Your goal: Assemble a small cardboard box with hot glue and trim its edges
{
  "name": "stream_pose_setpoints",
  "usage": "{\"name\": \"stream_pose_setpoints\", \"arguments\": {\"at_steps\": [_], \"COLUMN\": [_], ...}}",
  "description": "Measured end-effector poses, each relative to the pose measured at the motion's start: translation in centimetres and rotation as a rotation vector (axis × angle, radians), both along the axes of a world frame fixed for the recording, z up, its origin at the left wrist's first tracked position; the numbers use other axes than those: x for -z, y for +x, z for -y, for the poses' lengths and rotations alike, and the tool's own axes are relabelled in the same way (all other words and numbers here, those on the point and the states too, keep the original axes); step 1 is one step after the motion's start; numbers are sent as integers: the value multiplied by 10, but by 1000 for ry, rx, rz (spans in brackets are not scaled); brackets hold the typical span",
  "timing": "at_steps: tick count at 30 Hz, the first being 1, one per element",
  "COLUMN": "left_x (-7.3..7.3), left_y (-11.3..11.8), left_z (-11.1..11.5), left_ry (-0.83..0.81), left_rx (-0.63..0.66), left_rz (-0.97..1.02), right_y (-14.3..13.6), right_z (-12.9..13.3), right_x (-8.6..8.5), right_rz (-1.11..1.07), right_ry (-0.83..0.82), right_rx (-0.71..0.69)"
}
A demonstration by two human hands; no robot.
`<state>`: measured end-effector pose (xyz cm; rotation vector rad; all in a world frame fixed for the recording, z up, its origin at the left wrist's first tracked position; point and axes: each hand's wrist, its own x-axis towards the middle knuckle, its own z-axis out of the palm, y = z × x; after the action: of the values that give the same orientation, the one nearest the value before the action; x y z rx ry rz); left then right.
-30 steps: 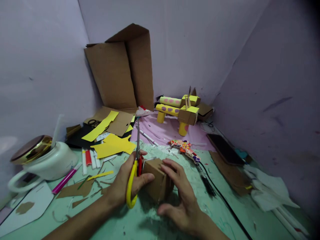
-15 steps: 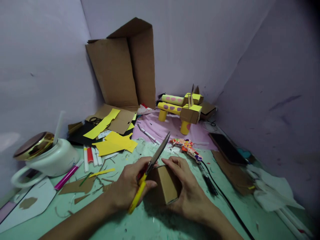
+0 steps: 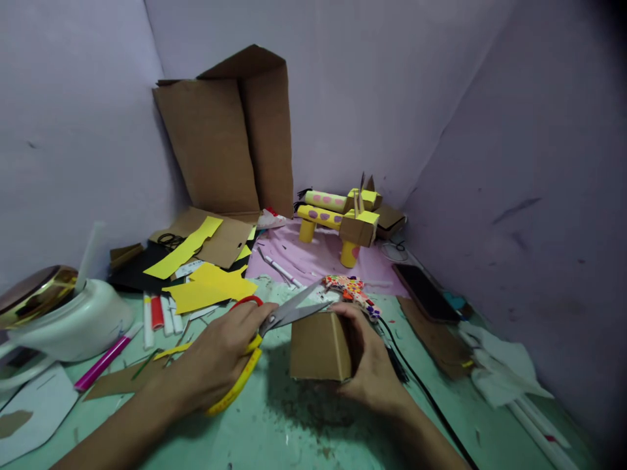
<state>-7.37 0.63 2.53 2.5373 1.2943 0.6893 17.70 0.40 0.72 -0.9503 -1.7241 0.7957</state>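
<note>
My left hand [image 3: 220, 352] grips a pair of scissors [image 3: 277, 320] with yellow and red handles. Their blades are spread apart and point right, the lower one by the top edge of a small cardboard box [image 3: 318, 349]. My right hand [image 3: 369, 359] holds that box from its right side, with fingers over the top corner and the thumb low. Just beyond the box lies a glue gun [image 3: 350, 287] in a colourful pattern, partly hidden by my right hand.
Two yellow spotted cardboard animals [image 3: 337, 219] stand on pink cloth at the back. Yellow paper [image 3: 210, 287], markers [image 3: 157, 313] and a white teapot-like pot [image 3: 78, 320] lie left. A phone [image 3: 426, 292] and black cord [image 3: 421, 385] are right; a large cardboard box [image 3: 210, 143] stands behind.
The scissors' blades have opened and swung down to the right. My left hand has moved left, away from the box, which has turned in my right hand. The whole view has shifted.
</note>
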Motion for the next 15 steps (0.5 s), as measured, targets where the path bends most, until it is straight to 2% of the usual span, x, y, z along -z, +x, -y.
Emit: {"name": "stream_pose_setpoints", "arguments": {"at_steps": [5, 9, 15], "left_x": [10, 16, 19], "left_y": [-4, -7, -10], "left_z": [-4, -5, -5], "left_ry": [149, 180, 184], "left_rx": [25, 97, 78], "left_rz": [-142, -164, -158], "right_y": [-1, -2, -4], "right_z": [1, 2, 5], "right_x": [2, 2, 1], "right_rz": [6, -5, 6], "right_ry": [14, 60, 83], "right_rx": [-14, -80, -126]}}
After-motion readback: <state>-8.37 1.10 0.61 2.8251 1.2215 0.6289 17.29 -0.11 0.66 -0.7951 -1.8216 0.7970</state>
